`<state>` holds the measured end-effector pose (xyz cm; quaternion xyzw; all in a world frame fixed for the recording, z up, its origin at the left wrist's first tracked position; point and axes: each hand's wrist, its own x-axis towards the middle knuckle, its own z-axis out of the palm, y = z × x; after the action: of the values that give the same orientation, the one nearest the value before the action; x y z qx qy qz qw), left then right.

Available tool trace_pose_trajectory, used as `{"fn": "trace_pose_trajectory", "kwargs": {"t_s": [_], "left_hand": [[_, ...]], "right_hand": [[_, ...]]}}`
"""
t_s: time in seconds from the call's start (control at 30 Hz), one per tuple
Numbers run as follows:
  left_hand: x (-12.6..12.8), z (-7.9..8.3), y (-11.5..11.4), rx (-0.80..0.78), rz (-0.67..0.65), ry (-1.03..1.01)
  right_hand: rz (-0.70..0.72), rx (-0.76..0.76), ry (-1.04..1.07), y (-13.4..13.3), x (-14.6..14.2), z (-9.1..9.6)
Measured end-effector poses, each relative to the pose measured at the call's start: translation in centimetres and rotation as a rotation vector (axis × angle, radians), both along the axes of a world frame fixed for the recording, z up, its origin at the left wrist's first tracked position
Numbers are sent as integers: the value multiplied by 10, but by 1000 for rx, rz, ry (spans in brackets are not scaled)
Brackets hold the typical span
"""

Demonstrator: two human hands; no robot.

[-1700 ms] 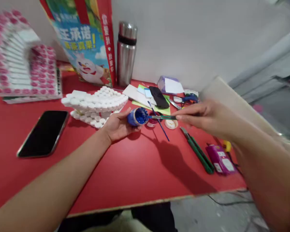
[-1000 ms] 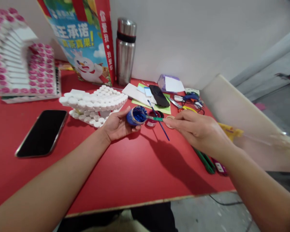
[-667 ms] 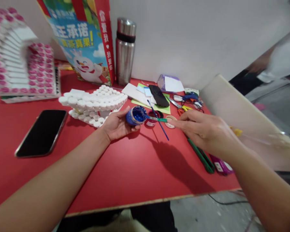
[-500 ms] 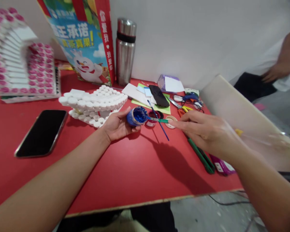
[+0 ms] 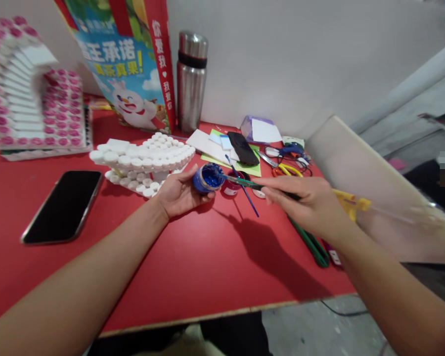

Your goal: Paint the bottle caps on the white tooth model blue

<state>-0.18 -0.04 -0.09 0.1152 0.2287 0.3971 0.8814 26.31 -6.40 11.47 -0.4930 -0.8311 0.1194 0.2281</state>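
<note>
My left hand point(image 5: 178, 194) is closed round a small open jar of blue paint point(image 5: 207, 178), tilted towards the right. My right hand point(image 5: 304, 203) pinches a green-handled paintbrush point(image 5: 244, 183) whose tip reaches into the jar's mouth. Just left of the jar stands a white model built of bottle caps point(image 5: 144, 159). A second, blue-handled brush point(image 5: 241, 184) leans in a small red paint pot point(image 5: 231, 186) behind the jar.
A black phone point(image 5: 64, 206) lies on the red table point(image 5: 193, 262) at the left. A pink and white cap structure point(image 5: 29, 99), a printed bag point(image 5: 129, 64) and a steel flask point(image 5: 191, 81) stand at the back. Scissors point(image 5: 287, 160), a green knife point(image 5: 309, 243) and paper scraps lie at the right.
My right hand has slid a little nearer to me along the brush, whose tip stays at the jar. A person who passed at the far right has moved on. The jar has hardly moved.
</note>
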Motion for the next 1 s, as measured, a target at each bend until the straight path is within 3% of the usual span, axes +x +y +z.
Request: {"fn": "trace_pose_trajectory", "kwargs": {"t_s": [0.17, 0.3, 0.73, 1.0], "left_hand": [[-2, -3, 1, -2, -8, -3], [-1, 1, 0, -29, 25, 6], [1, 2, -1, -27, 5, 27], [-1, -2, 1, 0, -3, -8]], "right_hand": [[-183, -280, 234, 4, -4, -9], [-243, -402, 372, 7, 3, -14], [-238, -448, 351, 3, 14, 0], [-299, -386, 384, 7, 25, -1]]}}
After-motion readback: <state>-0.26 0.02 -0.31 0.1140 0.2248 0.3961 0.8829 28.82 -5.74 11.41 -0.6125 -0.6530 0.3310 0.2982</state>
